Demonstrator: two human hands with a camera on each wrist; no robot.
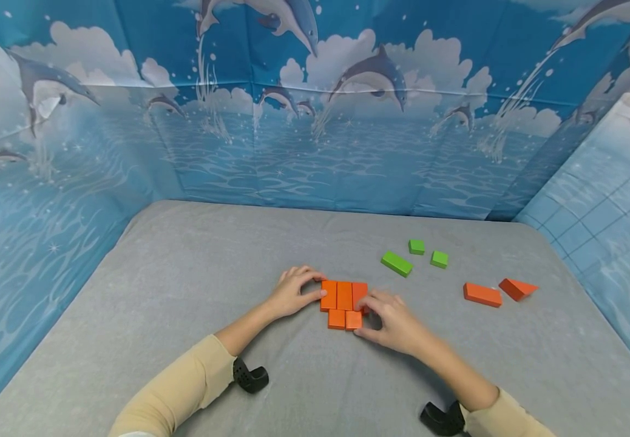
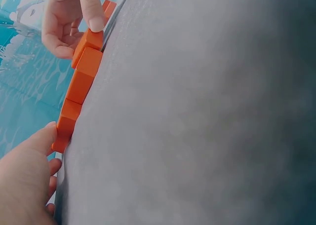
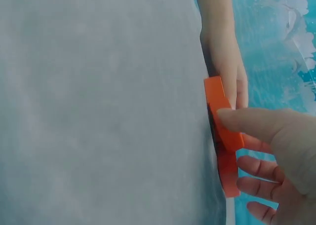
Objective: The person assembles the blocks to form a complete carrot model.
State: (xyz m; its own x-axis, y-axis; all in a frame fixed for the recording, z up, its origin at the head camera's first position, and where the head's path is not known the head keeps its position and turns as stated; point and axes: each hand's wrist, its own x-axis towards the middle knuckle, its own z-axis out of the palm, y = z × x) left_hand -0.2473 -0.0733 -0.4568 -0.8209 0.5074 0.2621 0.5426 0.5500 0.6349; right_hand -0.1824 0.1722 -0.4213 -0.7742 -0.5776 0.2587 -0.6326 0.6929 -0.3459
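Note:
Several orange blocks lie together on the grey cloth: three longer orange blocks (image 1: 345,295) stand side by side, with two small orange blocks (image 1: 337,319) in front of them. My left hand (image 1: 293,292) rests at the left end of the row, thumb and fingertip touching the outer block. At the right side, my right hand (image 1: 394,320) pinches the right small orange block (image 1: 353,320), its thumb on the near side. In the left wrist view the right thumb and fingers (image 2: 95,23) straddle a block. The right wrist view shows the thumb pressed against orange wood (image 3: 232,133).
Behind and to the right lie a long green block (image 1: 397,264) and two small green blocks (image 1: 439,260). Farther right are an orange block (image 1: 482,295) and an orange triangular block (image 1: 518,289). A dolphin-print curtain (image 1: 315,152) hangs around the table.

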